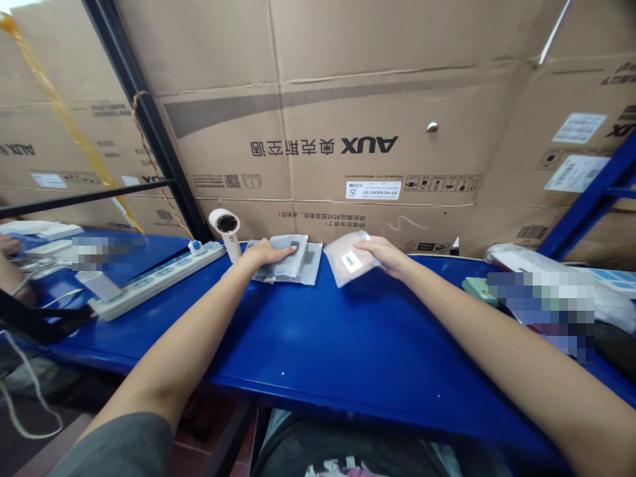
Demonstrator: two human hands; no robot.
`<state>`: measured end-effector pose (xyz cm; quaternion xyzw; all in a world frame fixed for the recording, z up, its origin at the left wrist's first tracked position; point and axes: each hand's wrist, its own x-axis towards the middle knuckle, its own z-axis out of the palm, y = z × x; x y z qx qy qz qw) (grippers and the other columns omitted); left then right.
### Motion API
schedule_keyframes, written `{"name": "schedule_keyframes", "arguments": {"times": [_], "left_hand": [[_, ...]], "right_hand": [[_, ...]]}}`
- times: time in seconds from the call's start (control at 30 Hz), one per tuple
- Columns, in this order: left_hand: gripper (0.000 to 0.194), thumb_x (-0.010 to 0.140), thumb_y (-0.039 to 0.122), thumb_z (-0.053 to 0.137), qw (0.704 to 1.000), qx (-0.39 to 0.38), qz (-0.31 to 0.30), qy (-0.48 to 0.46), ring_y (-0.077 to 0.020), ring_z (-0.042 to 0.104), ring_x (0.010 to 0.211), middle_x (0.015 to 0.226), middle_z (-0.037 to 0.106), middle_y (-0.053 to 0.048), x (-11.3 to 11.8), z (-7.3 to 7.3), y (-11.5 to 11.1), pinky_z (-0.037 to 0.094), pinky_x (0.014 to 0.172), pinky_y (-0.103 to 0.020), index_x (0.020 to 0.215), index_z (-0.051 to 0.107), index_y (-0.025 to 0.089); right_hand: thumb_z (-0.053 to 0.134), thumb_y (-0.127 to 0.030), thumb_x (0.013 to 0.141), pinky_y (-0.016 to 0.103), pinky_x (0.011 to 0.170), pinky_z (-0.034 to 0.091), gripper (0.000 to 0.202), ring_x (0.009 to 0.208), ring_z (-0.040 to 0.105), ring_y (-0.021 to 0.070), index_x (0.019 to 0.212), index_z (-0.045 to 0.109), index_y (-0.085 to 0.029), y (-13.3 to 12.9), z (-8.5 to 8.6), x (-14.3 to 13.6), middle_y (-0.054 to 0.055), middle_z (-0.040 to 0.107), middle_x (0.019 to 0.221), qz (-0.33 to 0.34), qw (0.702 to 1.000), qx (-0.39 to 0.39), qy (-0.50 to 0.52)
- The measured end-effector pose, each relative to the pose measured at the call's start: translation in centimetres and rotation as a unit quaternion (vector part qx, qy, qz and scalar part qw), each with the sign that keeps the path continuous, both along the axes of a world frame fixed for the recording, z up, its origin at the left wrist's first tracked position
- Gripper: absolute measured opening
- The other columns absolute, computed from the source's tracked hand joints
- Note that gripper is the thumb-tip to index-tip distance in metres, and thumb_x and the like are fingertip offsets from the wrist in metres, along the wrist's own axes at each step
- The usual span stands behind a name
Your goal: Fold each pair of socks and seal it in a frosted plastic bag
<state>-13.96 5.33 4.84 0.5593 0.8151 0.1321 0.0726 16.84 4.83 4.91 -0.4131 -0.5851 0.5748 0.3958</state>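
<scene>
My left hand (271, 253) is at the back of the blue table, closed on a translucent white packet (293, 265) with its thumb across the top. Its other fingers are partly hidden. Under and beside that packet lies another similar packet (313, 262) with a dark printed label. To the right, my right hand (385, 253) grips the edge of a translucent packet (342, 248) with something pinkish-brown inside and a white barcode label on its front. This packet is tilted, just above the table. A white handheld device with a round dark head (227, 225) stands by my left hand.
A long white power strip (159, 281) runs along the left of the blue table (318, 338). Large cardboard (318, 99) walls the back. On the right lie a green box (479, 289) and plastic-wrapped goods (536, 262). Another person's hand (10, 248) shows at far left.
</scene>
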Motion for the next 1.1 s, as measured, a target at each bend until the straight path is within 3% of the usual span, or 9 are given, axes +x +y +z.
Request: {"name": "schedule_keyframes", "arguments": {"times": [0.1,0.17,0.23,0.33,0.47,0.67,0.8,0.97,1.1], "left_hand": [[0.119,0.061,0.093,0.045,0.999,-0.038,0.019,0.021,-0.0484,0.053,0.125,0.14,0.051,-0.032,0.8,0.2,-0.5,0.045,0.097,-0.052,0.141,0.046,0.005],[0.105,0.069,0.087,0.043,0.999,-0.023,0.005,0.044,-0.0463,0.053,0.125,0.139,0.053,-0.029,1.6,0.4,-0.9,0.045,0.097,-0.05,0.138,0.051,0.007],[0.09,0.077,0.08,0.039,0.998,-0.013,-0.024,0.053,-0.0446,0.056,0.123,0.135,0.058,-0.027,2.5,0.4,-1.2,0.046,0.095,-0.048,0.129,0.059,0.009],[0.074,0.084,0.071,0.034,0.997,-0.001,-0.072,0.031,-0.0438,0.062,0.115,0.12,0.068,-0.025,3.8,0.5,-1.6,0.049,0.088,-0.046,0.108,0.071,0.011],[0.059,0.086,0.064,0.038,0.991,0.015,-0.127,-0.027,-0.0392,0.07,0.097,0.09,0.075,-0.018,5.9,0.2,-2.2,0.05,0.08,-0.042,0.085,0.075,0.019],[0.042,0.079,0.061,0.057,0.966,0.033,-0.206,-0.156,-0.033,0.07,0.089,0.082,0.075,-0.01,10.9,-1.3,-3.6,0.049,0.072,-0.036,0.08,0.073,0.022],[0.042,0.079,0.06,0.058,0.95,0.044,-0.244,-0.187,-0.0283,0.069,0.079,0.072,0.072,-0.007,13.4,-2.5,-4.1,0.046,0.065,-0.033,0.065,0.065,0.021],[0.033,0.076,0.049,0.063,0.924,0.071,-0.209,-0.311,-0.0217,0.065,0.07,0.07,0.067,-0.005,13.6,-3.9,-3.5,0.045,0.061,-0.029,0.062,0.056,0.02],[0.021,0.076,0.04,0.059,0.909,0.085,-0.155,-0.377,-0.0196,0.065,0.07,0.075,0.067,-0.004,11.9,-3.6,-2.8,0.046,0.059,-0.028,0.077,0.058,0.02]], "right_hand": [[0.054,-0.026,0.096,0.027,0.086,0.057,0.023,0.101,0.07,0.0167,0.117,0.062,-0.02,0.6,-0.4,-3.4,0.008,0.07,0.122,0.019,0.991,-0.008,0.129],[0.056,-0.03,0.096,0.027,0.087,0.057,0.022,0.101,0.07,0.016,0.115,0.063,-0.023,0.8,-1.5,-5.6,0.005,0.071,0.121,-0.007,0.998,-0.032,0.056],[0.065,-0.023,0.089,0.031,0.085,0.058,0.016,0.097,0.071,0.0209,0.103,0.068,-0.016,0.9,-2.6,-7.0,0.011,0.074,0.112,-0.03,0.998,-0.062,0.005],[0.066,-0.022,0.087,0.031,0.082,0.058,0.015,0.094,0.071,0.0217,0.1,0.068,-0.014,0.8,-3.8,-7.3,0.012,0.074,0.108,-0.068,0.994,-0.079,-0.018],[0.062,-0.022,0.09,0.029,0.073,0.06,0.016,0.082,0.073,0.0188,0.101,0.068,-0.013,-0.1,-3.8,-4.2,0.012,0.075,0.101,-0.096,0.99,-0.107,-0.008],[0.067,-0.014,0.083,0.029,0.063,0.059,0.005,0.067,0.071,0.0194,0.087,0.07,-0.013,-2.0,-3.4,3.6,0.01,0.076,0.081,-0.155,0.979,-0.132,-0.017],[0.071,-0.019,0.081,0.029,0.062,0.058,0.005,0.069,0.072,0.0205,0.084,0.071,-0.015,-2.5,-4.1,6.3,0.009,0.076,0.082,-0.175,0.977,-0.116,-0.034],[0.068,-0.025,0.085,0.027,0.066,0.058,0.011,0.078,0.072,0.0196,0.09,0.069,-0.016,-2.8,-4.5,6.7,0.011,0.076,0.095,-0.191,0.977,-0.082,-0.053],[0.064,-0.024,0.086,0.03,0.072,0.059,0.016,0.085,0.072,0.0209,0.099,0.067,-0.014,-2.9,-3.9,7.2,0.013,0.075,0.103,-0.185,0.975,-0.079,-0.091]]}}
